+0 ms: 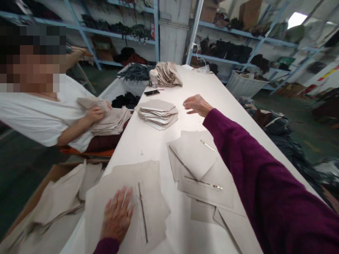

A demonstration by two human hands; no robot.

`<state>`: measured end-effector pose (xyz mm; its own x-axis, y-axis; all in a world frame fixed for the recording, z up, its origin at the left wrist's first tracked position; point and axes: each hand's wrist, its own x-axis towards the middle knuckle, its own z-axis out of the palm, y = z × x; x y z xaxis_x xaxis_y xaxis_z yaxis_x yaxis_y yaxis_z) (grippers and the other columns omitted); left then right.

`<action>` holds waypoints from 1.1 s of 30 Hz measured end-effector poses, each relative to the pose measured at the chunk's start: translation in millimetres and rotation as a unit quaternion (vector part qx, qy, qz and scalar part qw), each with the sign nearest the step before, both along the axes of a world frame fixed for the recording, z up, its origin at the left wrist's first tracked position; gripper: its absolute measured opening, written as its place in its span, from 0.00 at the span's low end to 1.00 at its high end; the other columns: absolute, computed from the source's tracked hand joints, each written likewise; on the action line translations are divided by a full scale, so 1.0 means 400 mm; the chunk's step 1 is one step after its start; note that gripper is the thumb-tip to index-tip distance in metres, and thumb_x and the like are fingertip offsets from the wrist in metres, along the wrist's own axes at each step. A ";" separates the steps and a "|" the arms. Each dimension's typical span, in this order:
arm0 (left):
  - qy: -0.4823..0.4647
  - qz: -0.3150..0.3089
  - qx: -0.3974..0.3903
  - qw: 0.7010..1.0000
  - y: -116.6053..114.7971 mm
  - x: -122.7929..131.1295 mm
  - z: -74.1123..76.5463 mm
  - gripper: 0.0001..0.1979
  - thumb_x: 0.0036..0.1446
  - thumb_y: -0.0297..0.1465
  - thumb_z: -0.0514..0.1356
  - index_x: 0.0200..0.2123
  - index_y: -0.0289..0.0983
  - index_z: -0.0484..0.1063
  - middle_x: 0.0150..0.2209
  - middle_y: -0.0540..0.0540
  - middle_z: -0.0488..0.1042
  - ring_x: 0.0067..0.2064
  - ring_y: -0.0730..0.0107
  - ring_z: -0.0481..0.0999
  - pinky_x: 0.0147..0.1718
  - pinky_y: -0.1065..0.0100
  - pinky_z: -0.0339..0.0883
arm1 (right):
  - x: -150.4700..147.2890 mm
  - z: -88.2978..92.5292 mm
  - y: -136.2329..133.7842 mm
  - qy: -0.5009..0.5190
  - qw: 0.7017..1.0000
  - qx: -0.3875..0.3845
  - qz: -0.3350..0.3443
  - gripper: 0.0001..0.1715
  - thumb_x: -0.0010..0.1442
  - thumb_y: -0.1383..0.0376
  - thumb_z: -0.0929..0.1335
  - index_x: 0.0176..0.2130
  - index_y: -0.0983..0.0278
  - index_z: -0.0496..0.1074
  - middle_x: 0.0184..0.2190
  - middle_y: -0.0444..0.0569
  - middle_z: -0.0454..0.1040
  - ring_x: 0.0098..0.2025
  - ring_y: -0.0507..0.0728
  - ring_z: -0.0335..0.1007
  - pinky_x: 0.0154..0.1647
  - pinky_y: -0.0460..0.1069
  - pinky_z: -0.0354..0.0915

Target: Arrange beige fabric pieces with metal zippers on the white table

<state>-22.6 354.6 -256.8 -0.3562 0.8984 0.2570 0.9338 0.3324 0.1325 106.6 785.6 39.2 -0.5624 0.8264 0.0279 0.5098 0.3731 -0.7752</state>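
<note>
My left hand (116, 215) lies flat and open on a beige fabric piece with a zipper (143, 211) at the near end of the long white table (148, 141). My right hand (196, 105), in a purple sleeve, reaches out over the table with fingers spread, holding nothing, just right of a neat stack of beige fabric pieces (158, 113). Loose zippered fabric pieces (198, 165) lie spread under my right forearm.
A person in a white shirt (42, 116) sits at the left, holding a bundle of beige pieces (108, 118). A phone (152, 92), a small jar (153, 77) and another fabric pile (168, 74) stand farther back. A box of fabric (53, 204) sits at lower left. Shelves line the walls.
</note>
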 end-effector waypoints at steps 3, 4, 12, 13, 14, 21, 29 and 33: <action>0.007 0.005 0.001 1.000 0.006 0.004 0.008 0.30 0.59 0.32 0.47 0.63 0.42 0.40 0.64 0.38 0.51 0.65 0.52 0.48 0.59 0.45 0.45 | 0.045 -0.080 0.011 -0.124 0.986 0.116 0.004 0.19 0.49 0.75 0.68 0.43 0.72 0.68 0.52 0.61 0.62 0.56 0.65 0.55 0.55 0.58 0.56; 0.003 0.005 0.005 1.000 0.006 0.005 0.011 0.30 0.59 0.32 0.47 0.63 0.42 0.40 0.65 0.39 0.50 0.65 0.51 0.48 0.59 0.44 0.45 | 0.073 -0.110 0.013 -0.196 0.968 0.156 0.001 0.21 0.51 0.73 0.67 0.46 0.71 0.67 0.54 0.61 0.60 0.58 0.65 0.54 0.56 0.58 0.55; -0.026 -0.032 0.031 0.999 0.003 -0.006 -0.005 0.30 0.58 0.33 0.46 0.63 0.41 0.43 0.66 0.38 0.47 0.65 0.46 0.46 0.58 0.40 0.44 | 0.374 -0.358 -0.096 -0.463 0.881 0.080 -0.051 0.18 0.55 0.57 0.68 0.37 0.70 0.70 0.32 0.57 0.73 0.33 0.59 0.72 0.31 0.48 0.64; -0.027 -0.028 0.035 0.999 0.003 -0.007 -0.005 0.29 0.58 0.33 0.46 0.63 0.41 0.43 0.66 0.38 0.47 0.65 0.46 0.46 0.58 0.40 0.44 | 0.396 -0.388 -0.123 -0.472 0.877 0.074 -0.056 0.21 0.54 0.55 0.68 0.38 0.71 0.70 0.32 0.57 0.73 0.33 0.59 0.72 0.30 0.48 0.64; -0.029 -0.027 0.036 0.999 0.003 -0.006 -0.004 0.29 0.58 0.33 0.45 0.63 0.41 0.43 0.66 0.38 0.47 0.65 0.47 0.46 0.58 0.40 0.44 | 0.412 -0.414 -0.148 -0.477 0.873 0.077 -0.063 0.26 0.55 0.53 0.68 0.42 0.72 0.68 0.33 0.58 0.73 0.34 0.60 0.72 0.31 0.49 0.64; -0.021 -0.033 0.040 0.998 0.004 0.003 0.000 0.30 0.58 0.32 0.44 0.64 0.42 0.39 0.66 0.38 0.46 0.65 0.47 0.45 0.58 0.39 0.44 | 0.390 -0.475 -0.181 -0.462 0.867 0.156 -0.102 0.39 0.49 0.56 0.73 0.54 0.69 0.58 0.53 0.64 0.61 0.55 0.67 0.55 0.47 0.58 0.59; -0.003 -0.043 0.037 0.998 -0.005 -0.018 -0.021 0.32 0.57 0.33 0.46 0.64 0.45 0.38 0.66 0.39 0.47 0.65 0.48 0.47 0.57 0.41 0.46 | 0.342 -0.504 -0.131 -0.435 0.885 0.120 -0.112 0.27 0.49 0.63 0.72 0.47 0.70 0.67 0.43 0.62 0.70 0.49 0.66 0.63 0.44 0.55 0.60; -0.007 -0.040 0.051 0.998 -0.008 -0.022 -0.023 0.33 0.56 0.33 0.47 0.64 0.44 0.38 0.65 0.38 0.49 0.64 0.46 0.48 0.56 0.41 0.47 | 0.336 -0.492 -0.176 -0.392 0.905 0.112 -0.117 0.07 0.54 0.68 0.65 0.34 0.69 0.71 0.32 0.55 0.72 0.35 0.57 0.68 0.34 0.49 0.59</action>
